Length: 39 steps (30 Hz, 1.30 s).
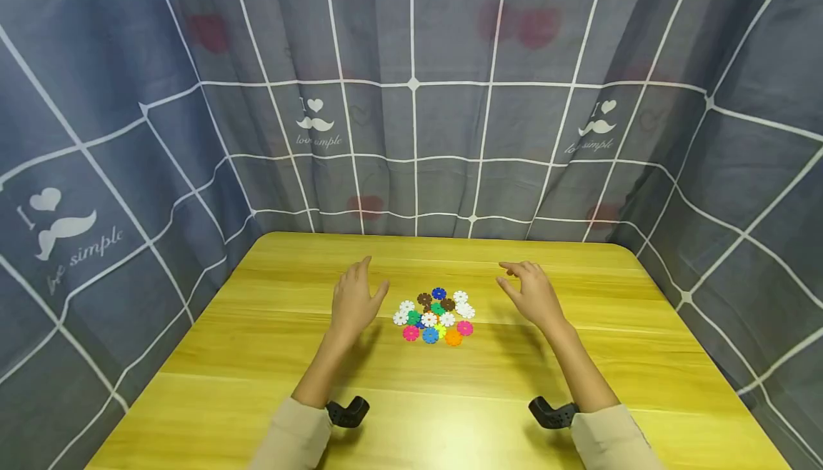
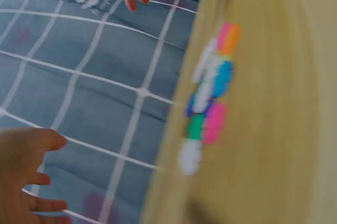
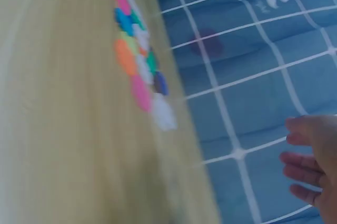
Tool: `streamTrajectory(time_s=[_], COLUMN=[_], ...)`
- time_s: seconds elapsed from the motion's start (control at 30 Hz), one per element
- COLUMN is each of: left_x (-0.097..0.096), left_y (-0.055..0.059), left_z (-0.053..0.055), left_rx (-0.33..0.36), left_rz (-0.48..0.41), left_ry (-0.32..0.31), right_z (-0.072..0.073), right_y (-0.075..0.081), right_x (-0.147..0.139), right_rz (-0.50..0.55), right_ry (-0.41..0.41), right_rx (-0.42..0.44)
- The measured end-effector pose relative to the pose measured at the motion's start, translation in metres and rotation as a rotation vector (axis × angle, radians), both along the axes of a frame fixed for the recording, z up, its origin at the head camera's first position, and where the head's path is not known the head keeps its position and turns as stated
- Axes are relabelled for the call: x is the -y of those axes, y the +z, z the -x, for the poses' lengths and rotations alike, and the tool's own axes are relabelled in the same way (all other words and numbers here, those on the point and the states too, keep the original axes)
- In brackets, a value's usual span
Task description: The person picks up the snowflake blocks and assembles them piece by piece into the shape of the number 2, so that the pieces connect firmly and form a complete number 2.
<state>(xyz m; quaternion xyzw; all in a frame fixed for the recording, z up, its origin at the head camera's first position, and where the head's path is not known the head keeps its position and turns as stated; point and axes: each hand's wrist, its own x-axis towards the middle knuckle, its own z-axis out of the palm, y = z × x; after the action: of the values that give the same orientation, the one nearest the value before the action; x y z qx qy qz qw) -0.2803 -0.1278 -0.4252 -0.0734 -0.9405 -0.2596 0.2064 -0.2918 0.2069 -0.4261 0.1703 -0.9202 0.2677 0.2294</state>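
Observation:
A loose pile of small notched plastic discs lies mid-table in the head view, some overlapping. Among them are a dark blue disc [image 1: 439, 293], an orange disc [image 1: 454, 337], a light blue disc [image 1: 430, 335] and several white ones, such as a white disc [image 1: 460, 297]. My left hand [image 1: 355, 298] hovers left of the pile, fingers extended and thumb apart, holding nothing. To the right of the pile, my right hand [image 1: 535, 295] is held above the table with relaxed fingers and nothing in its grasp. Both wrist views show the discs blurred, away from the hands.
The discs lie on a yellow wood-grain table [image 1: 257, 363] with rounded far corners. A grey-blue checked curtain [image 1: 450, 120] hangs behind it and along both sides. Black wrist devices, one on the left [image 1: 348, 411] and one on the right [image 1: 553, 413], sit at the sleeve cuffs.

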Motion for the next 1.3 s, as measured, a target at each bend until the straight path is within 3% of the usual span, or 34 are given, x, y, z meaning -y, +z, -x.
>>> streamTrajectory(time_s=[0.27, 0.43, 0.53, 0.73, 0.93, 1.3], left_x=[-0.01, -0.013, -0.015, -0.016, -0.016, -0.016], left_y=[-0.053, -0.073, -0.081, -0.091, -0.093, -0.094], left_z=[0.006, 0.005, 0.005, 0.005, 0.002, 0.008], left_rx=[0.041, 0.061, 0.055, 0.008, -0.041, -0.012], left_rz=[-0.205, -0.275, -0.271, -0.216, -0.158, -0.147], left_ry=[-0.027, -0.054, -0.072, -0.09, -0.109, -0.095], right_z=[0.015, 0.019, 0.018, 0.019, 0.02, 0.019], right_y=[-0.05, -0.075, -0.084, -0.093, -0.096, -0.095], right_x=[0.025, 0.036, 0.04, 0.044, 0.045, 0.048], right_rz=[0.267, 0.367, 0.382, 0.306, 0.269, 0.367], right_ry=[0.053, 0.033, 0.02, 0.013, 0.016, -0.044], right_rx=[0.201, 0.306, 0.317, 0.257, 0.236, 0.256])
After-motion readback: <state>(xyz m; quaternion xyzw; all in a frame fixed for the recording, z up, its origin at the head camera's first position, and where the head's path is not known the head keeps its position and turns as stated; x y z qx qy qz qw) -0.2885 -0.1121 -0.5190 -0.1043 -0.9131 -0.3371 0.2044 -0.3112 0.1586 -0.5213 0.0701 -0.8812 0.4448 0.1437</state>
